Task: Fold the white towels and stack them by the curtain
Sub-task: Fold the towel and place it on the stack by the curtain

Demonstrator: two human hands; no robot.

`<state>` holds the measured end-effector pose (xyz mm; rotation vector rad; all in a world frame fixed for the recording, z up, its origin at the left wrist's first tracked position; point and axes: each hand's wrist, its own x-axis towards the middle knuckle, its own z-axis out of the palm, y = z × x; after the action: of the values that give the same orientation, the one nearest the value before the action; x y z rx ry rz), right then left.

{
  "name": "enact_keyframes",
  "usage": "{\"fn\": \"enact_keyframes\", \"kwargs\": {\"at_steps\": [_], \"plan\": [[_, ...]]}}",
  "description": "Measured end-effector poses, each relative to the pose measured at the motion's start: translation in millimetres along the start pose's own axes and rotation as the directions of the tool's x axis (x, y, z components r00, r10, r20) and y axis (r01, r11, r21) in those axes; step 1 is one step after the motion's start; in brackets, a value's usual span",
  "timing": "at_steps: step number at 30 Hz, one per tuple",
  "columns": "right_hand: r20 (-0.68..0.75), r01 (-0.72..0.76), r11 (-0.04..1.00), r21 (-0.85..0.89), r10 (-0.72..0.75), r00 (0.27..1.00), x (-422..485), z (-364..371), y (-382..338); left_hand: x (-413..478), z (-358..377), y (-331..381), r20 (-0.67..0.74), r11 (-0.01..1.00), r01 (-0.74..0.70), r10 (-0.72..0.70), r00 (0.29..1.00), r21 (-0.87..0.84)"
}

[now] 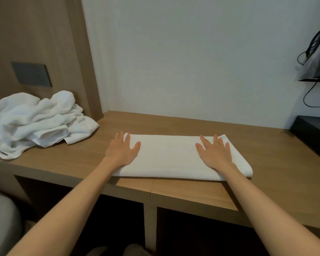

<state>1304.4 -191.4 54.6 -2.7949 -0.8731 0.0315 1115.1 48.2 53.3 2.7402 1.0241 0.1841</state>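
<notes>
The wooden desk carries everything. Toward ten o'clock sits a loose heap of white towels, soft and limp, likely to sag unless lifted by two corners. The folded towel lies at centre, near the front edge. The left hand presses flat on its nine o'clock end and the right hand on its three o'clock end, fingers straight, gripping nothing.

Folded towel right of towel heap

towel pile cut left, box cut rt
</notes>
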Motion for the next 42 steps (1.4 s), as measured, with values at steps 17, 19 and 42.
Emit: {"fn": "enact_keyframes", "kwargs": {"at_steps": [17, 19, 42], "plan": [[0.191, 0.403, 0.914, -0.039, -0.389, 0.901, -88, -25, 39, -76, -19, -26, 0.178, 0.901, -0.432, 0.42, 0.89, 0.034], [0.173, 0.385, 0.92, -0.075, -0.369, 0.913, -93, -31, 40, -79, -23, -26, 0.142, 0.89, -0.44, 0.423, 0.895, 0.121], [-0.642, 0.454, 0.704, 0.546, 0.003, 0.767, -115, -77, 47, -99, -82, -8, -0.7, 0.559, -0.543, -0.096, 0.708, -0.626]]}}
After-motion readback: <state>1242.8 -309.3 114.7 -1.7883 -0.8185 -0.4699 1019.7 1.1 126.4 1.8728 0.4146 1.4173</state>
